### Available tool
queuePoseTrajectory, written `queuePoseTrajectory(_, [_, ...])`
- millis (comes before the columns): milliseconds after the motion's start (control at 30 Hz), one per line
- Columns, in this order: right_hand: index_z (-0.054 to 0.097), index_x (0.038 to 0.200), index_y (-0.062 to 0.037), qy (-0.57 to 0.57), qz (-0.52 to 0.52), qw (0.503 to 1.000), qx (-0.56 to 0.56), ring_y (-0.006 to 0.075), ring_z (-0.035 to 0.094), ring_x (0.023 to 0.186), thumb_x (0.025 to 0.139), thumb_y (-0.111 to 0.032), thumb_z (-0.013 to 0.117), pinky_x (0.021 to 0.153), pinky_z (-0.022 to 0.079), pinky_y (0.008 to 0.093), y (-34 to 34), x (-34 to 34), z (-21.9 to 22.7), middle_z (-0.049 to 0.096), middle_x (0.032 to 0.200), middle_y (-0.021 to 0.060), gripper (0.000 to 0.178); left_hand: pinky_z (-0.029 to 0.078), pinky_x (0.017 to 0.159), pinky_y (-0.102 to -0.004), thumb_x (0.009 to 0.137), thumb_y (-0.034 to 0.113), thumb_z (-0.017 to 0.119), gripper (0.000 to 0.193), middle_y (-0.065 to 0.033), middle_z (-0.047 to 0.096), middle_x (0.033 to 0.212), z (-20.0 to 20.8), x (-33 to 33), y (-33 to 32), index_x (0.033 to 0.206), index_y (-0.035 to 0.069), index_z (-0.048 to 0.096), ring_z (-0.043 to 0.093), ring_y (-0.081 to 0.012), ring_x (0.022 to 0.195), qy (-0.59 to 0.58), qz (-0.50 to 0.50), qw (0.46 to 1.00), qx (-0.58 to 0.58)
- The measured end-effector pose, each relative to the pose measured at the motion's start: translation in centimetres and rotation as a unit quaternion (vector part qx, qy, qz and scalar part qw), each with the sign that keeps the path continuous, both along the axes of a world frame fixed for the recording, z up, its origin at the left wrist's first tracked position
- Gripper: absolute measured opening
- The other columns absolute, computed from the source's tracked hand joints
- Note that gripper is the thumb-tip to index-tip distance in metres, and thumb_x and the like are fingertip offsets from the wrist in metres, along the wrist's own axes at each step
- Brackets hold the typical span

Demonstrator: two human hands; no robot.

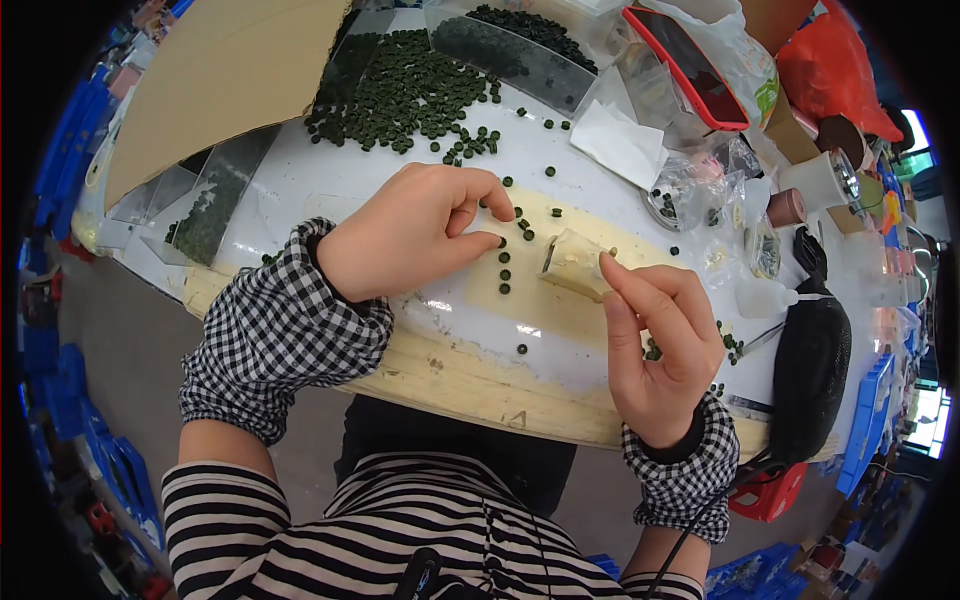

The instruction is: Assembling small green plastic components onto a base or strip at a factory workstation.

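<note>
My left hand (410, 232) reaches over the table, thumb and index finger apart, their tips beside small dark green ribbed, bead-like pieces (505, 258). Several of these form a short line running toward me from the thumb tip. A cream-coloured block (575, 266) with a dark slot in its left end lies to the right of them. My right hand (665, 345) has its thumb and index finger at the right end of this block, gripping it. Its other fingers are curled in. One loose green piece (522, 349) lies nearer the table edge.
A large heap of green pieces (410, 90) spreads at the back, beside clear trays (510, 60) and a cardboard sheet (220, 80). A red-cased phone (690, 65), white tissue (620, 140), white bottle (765, 298) and black pouch (812, 350) stand or lie on the right.
</note>
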State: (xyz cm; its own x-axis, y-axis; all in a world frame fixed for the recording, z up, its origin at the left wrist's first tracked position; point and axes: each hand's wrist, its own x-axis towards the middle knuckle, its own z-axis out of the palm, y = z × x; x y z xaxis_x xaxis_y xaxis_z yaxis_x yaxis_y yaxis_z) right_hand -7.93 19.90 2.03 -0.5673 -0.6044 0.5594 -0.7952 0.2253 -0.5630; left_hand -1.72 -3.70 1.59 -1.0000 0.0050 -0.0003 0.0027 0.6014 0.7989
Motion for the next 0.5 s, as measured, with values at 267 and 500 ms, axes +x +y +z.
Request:
queuePoseTrajectory(267, [0.067, 0.093, -0.0008, 0.025, -0.069, 0.997, 0.000, 0.0229, 0.056, 0.072, 0.075, 0.002, 0.070, 0.064, 0.045, 0.0298, 0.1, -1.6, 0.6, 0.060, 0.083, 0.0106, 0.018, 0.047, 0.083, -0.0222, 0.096, 0.006, 0.045, 0.029, -0.0106, 0.055, 0.114, -1.1, 0.2, -0.3, 0.124, -0.004, 0.047, 0.052, -0.0107, 0.095, -0.034, 0.112, 0.823, 0.556])
queuePoseTrajectory(500, [0.066, 0.095, -0.0019, 0.033, -0.047, 0.997, 0.057, 0.0257, 0.056, 0.080, 0.076, -0.003, 0.072, 0.069, 0.045, 0.0329, -0.7, -2.1, 0.2, 0.059, 0.087, 0.0104, 0.021, 0.053, 0.085, -0.0202, 0.100, 0.013, 0.043, 0.032, -0.0167, 0.059, 0.116, 0.6, 0.3, 1.8, 0.125, -0.006, 0.045, 0.061, -0.0132, 0.099, -0.075, 0.187, 0.765, 0.611])
